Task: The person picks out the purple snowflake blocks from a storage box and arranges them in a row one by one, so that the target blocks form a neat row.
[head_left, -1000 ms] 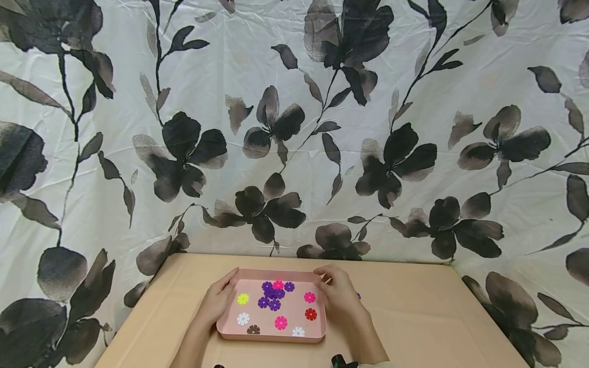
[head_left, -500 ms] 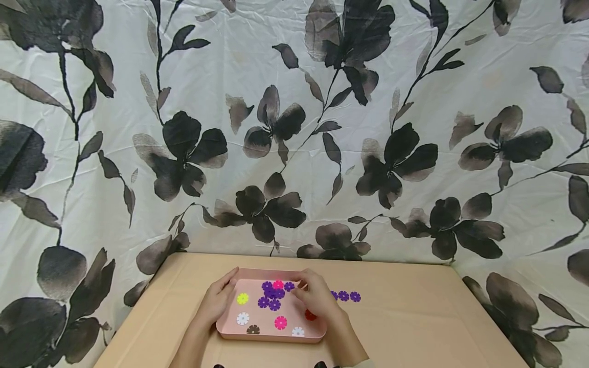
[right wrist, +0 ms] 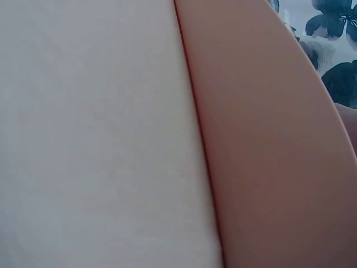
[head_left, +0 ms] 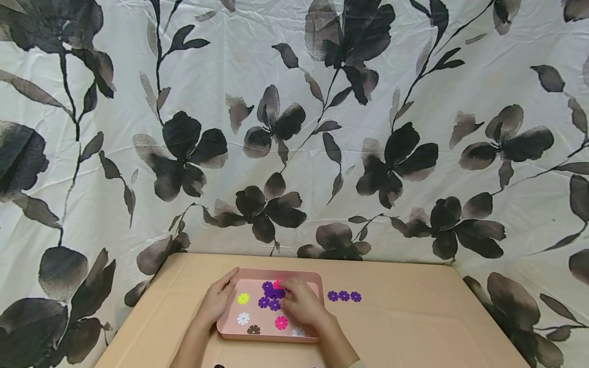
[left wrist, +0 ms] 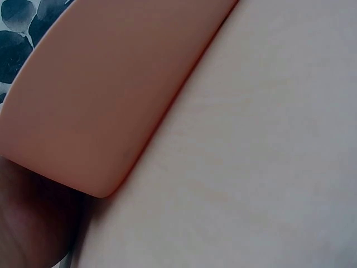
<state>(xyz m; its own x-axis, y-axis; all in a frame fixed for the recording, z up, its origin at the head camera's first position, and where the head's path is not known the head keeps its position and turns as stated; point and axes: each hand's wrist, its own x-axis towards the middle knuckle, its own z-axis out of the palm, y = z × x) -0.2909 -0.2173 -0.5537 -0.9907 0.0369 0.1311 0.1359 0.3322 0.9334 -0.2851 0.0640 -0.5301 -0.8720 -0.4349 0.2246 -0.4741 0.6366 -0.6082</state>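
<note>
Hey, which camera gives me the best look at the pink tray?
The head view: it shows the pink tray from above with flower pieces inside, though the right hand covers part. Both wrist views show only a stretch of its outer wall.

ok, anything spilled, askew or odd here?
Nothing stands out. Three purple flower pieces lie outside the pink tray, but in a neat row on the table, so they look placed, not spilled.
</note>
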